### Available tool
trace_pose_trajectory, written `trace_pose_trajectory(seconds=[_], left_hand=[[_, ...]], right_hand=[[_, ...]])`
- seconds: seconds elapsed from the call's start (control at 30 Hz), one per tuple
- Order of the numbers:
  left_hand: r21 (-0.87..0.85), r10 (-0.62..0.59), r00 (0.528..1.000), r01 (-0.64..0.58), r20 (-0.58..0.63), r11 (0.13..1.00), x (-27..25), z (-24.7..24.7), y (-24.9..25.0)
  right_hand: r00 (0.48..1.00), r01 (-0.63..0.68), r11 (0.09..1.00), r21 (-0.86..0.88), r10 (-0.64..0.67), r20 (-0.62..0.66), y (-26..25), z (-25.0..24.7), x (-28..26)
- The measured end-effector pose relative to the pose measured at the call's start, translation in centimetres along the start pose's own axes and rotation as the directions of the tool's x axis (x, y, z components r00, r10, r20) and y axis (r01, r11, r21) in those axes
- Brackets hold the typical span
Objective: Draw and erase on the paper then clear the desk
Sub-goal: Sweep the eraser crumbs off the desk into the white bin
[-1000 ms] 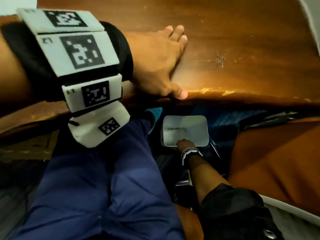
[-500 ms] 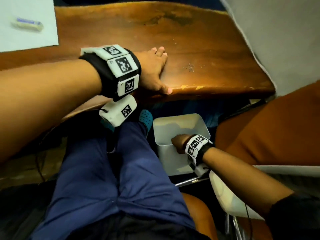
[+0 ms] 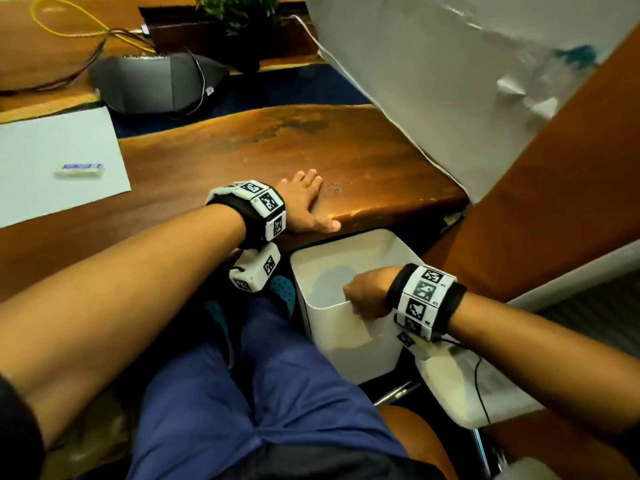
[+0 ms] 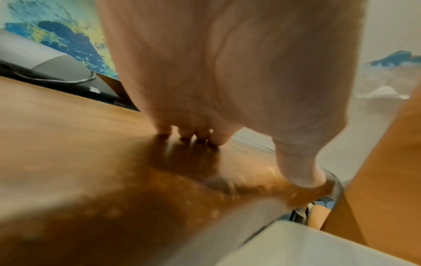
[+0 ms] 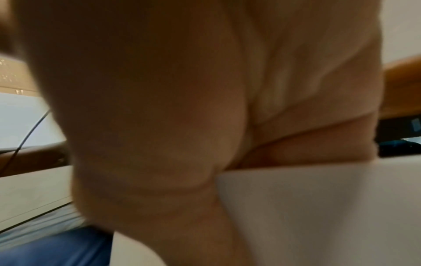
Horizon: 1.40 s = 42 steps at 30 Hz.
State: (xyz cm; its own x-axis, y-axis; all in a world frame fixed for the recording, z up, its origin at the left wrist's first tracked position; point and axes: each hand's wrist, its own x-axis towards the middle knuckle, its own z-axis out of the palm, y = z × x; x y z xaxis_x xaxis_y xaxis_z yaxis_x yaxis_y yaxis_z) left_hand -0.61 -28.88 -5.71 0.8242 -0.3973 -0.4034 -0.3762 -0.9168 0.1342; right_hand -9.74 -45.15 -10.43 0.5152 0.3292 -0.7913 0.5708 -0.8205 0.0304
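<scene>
A white sheet of paper (image 3: 59,164) lies at the left of the wooden desk (image 3: 263,150), and a white eraser with a blue label (image 3: 79,169) rests on it. My left hand (image 3: 304,202) lies flat on the desk near its front edge, fingers straight, thumb on the edge; in the left wrist view its fingertips (image 4: 189,133) touch the wood. My right hand (image 3: 367,292) grips the near rim of a white bin (image 3: 346,334) held just under the desk edge. The right wrist view shows the fingers (image 5: 307,144) curled over the bin's wall (image 5: 318,207).
A grey device (image 3: 156,81) with cables sits at the back of the desk, with a potted plant (image 3: 239,12) behind it. A white wall panel (image 3: 450,81) and a brown partition (image 3: 554,202) stand to the right. My legs in blue trousers (image 3: 259,393) are below the desk.
My right hand has lifted the white bin from the floor up toward the desk edge. The head view has risen, so the paper and eraser now show. My left hand stays on the desk.
</scene>
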Motion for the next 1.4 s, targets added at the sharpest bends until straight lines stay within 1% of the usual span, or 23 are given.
trace_pose_trajectory(seconds=[0.2, 0.3, 0.33, 0.37, 0.43, 0.5, 0.53, 0.57, 0.63, 0.7, 0.77, 0.83, 0.9, 0.93, 1.03, 1.07, 1.1, 1.17, 1.23, 1.27, 1.33, 1.37, 1.4], left_hand=[[0.013, 0.143, 0.989, -0.144, 0.037, 0.990, -0.5, 1.3, 2.8], [-0.064, 0.266, 0.960, -0.261, 0.090, 0.963, -1.5, 0.8, 2.8], [-0.099, 0.274, 0.959, -0.266, 0.074, 0.959, -1.6, 0.2, 2.5], [-0.108, 0.254, 0.966, -0.249, 0.035, 0.962, -1.4, -0.2, 2.2], [-0.065, 0.153, 0.987, -0.155, -0.042, 0.986, -0.8, -0.9, 1.9], [-0.006, 0.073, 0.997, -0.073, -0.028, 0.997, -0.3, -0.6, 2.3], [0.021, 0.074, 0.997, -0.074, 0.000, 0.997, -0.3, -0.1, 2.8], [0.046, 0.102, 0.994, -0.103, 0.023, 0.994, -0.5, 0.5, 3.4], [0.066, 0.208, 0.976, -0.212, 0.062, 0.975, -1.4, 1.8, 4.2], [-0.005, 0.309, 0.947, -0.310, 0.085, 0.951, -2.5, 2.4, 4.2], [-0.063, 0.357, 0.932, -0.353, 0.058, 0.933, -3.1, 1.8, 3.6], [-0.052, 0.312, 0.950, -0.313, -0.024, 0.948, -2.7, 0.0, 2.9], [-0.036, 0.192, 0.977, -0.197, -0.095, 0.980, -1.3, -2.0, 2.0], [-0.030, 0.133, 0.986, -0.137, -0.105, 0.990, -0.3, -2.8, 1.3], [0.008, -0.028, 0.999, 0.028, -0.045, 1.000, 2.3, -3.6, -0.4], [0.031, -0.053, 0.998, 0.054, -0.014, 0.998, 2.8, -3.4, -0.8], [0.047, -0.052, 0.998, 0.051, 0.018, 0.998, 3.0, -3.3, -0.8], [0.091, 0.042, 0.998, -0.047, 0.052, 0.995, 2.9, -2.5, 0.0], [0.117, 0.200, 0.978, -0.205, 0.057, 0.972, 2.1, -1.1, 1.4], [0.110, 0.280, 0.958, -0.286, 0.065, 0.952, 1.5, -0.4, 2.0], [0.067, 0.421, 0.902, -0.427, 0.095, 0.902, 0.5, 0.7, 2.6], [0.018, 0.468, 0.878, -0.472, 0.103, 0.882, 0.4, 0.9, 2.5], [-0.046, 0.489, 0.867, -0.487, 0.098, 0.872, 0.4, 0.6, 2.3]], right_hand=[[0.997, -0.038, 0.999, -0.025, 0.036, -0.062, -0.2, -2.1, -0.8], [0.995, -0.035, 0.999, -0.015, 0.033, -0.093, 0.0, -2.7, -1.0], [0.996, -0.037, 0.999, -0.012, 0.035, -0.087, 0.1, -2.8, -0.9], [0.996, -0.037, 0.999, -0.016, 0.035, -0.084, 0.2, -2.9, -1.0], [0.996, -0.040, 0.998, -0.050, 0.036, -0.080, 0.4, -3.0, -0.8], [0.997, -0.047, 0.996, -0.077, 0.042, -0.064, 0.7, -3.1, -0.6], [0.998, -0.047, 0.996, -0.079, 0.043, -0.049, 0.8, -3.2, -0.7], [0.999, -0.042, 0.994, -0.097, 0.039, -0.034, 0.9, -3.3, -0.7], [1.000, -0.015, 0.990, -0.139, 0.016, 0.003, 1.0, -3.6, -0.8], [1.000, 0.003, 0.986, -0.168, -0.002, 0.007, 1.1, -3.5, -0.7], [1.000, 0.007, 0.985, -0.172, -0.011, -0.023, 1.2, -3.2, -0.5], [0.999, -0.008, 0.993, -0.119, 0.003, -0.042, 1.6, -3.1, -0.4], [0.998, -0.021, 0.997, -0.078, 0.017, -0.055, 1.6, -3.2, -0.7], [0.999, -0.019, 0.998, -0.067, 0.016, -0.049, 1.6, -3.3, -0.7], [0.999, -0.001, 0.996, -0.093, -0.002, -0.036, 1.3, -3.3, -0.8], [0.999, -0.005, 0.995, -0.100, 0.002, -0.032, 1.2, -3.2, -0.7], [1.000, -0.006, 0.994, -0.107, 0.004, -0.024, 1.2, -3.2, -0.7], [1.000, -0.007, 0.994, -0.105, 0.005, -0.019, 1.4, -3.2, -0.7], [1.000, 0.001, 0.995, -0.101, -0.003, -0.015, 1.7, -3.4, -0.7], [1.000, 0.003, 0.995, -0.098, -0.004, -0.017, 1.7, -3.5, -0.6], [1.000, 0.003, 0.995, -0.103, -0.006, -0.029, 1.8, -3.5, -0.6], [0.999, 0.011, 0.995, -0.103, -0.014, -0.030, 1.8, -3.5, -0.5], [0.999, 0.014, 0.996, -0.093, -0.017, -0.028, 1.8, -3.4, -0.6]])
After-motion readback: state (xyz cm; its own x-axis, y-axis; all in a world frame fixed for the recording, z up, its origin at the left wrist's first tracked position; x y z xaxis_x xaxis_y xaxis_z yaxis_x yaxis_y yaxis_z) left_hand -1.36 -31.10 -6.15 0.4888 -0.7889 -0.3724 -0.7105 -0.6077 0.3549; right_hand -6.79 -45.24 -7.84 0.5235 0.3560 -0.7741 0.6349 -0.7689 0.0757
